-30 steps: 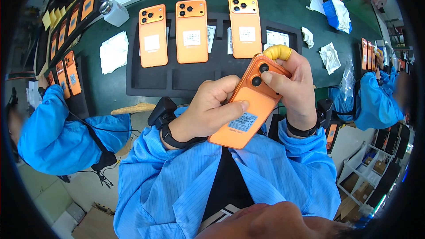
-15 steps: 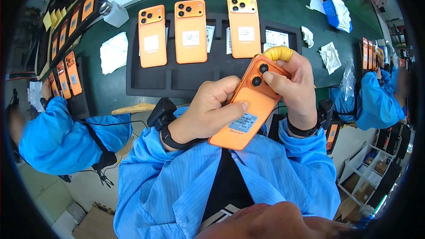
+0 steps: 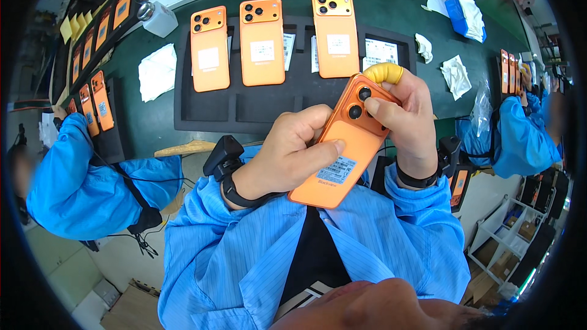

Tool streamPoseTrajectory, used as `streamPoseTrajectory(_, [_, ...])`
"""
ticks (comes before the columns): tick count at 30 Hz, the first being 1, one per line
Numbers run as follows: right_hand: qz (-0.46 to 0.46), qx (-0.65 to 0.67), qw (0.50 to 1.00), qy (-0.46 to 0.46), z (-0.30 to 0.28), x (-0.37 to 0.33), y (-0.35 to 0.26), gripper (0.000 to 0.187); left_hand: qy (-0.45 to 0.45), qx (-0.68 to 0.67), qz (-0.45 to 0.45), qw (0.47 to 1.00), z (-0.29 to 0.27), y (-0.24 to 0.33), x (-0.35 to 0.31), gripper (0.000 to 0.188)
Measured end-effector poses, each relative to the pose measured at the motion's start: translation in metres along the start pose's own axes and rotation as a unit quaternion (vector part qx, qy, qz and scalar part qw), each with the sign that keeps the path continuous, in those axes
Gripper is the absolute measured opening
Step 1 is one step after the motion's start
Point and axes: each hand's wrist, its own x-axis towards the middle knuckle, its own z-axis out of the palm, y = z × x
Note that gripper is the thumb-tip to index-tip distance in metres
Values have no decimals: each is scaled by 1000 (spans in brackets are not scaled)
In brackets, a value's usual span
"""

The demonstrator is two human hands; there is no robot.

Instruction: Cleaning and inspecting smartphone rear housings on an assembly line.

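An orange smartphone [image 3: 351,140] is held tilted in front of my chest, its back facing up, with a pale blue label on the lower half. My left hand [image 3: 293,143] grips its left edge, the thumb lying across the back. At the top right corner, my right hand [image 3: 406,107] holds the camera block, thumb beside the lenses. A yellow finger cot [image 3: 384,74] covers its index finger. Beyond my hands, three more orange phones [image 3: 209,40] lie backs up in a black foam tray [image 3: 211,109], each with a white label.
White cloths [image 3: 157,72] and crumpled wipes [image 3: 455,77] lie on the green table [image 3: 137,131]. A white pump bottle [image 3: 159,18] stands back left, a blue packet [image 3: 466,18] back right. Co-workers in blue sleeves [image 3: 92,183] sit on both sides, with phones near them.
My hands keep almost the same hold on the phone. The co-worker's arm on the left has shifted slightly toward the far side.
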Motion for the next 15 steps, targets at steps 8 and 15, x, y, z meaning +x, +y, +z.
streamPoseTrajectory(8, [-7, -6, 1000, -7, -2, 2, 3, 26, 7, -5, 2, 1000, 1, -3, -2, 23])
streamPoseTrajectory(15, [-3, 1, 1000, -10, 0, 0, 3, 26, 0, 4, 2, 1000, -1, -4, -2, 24])
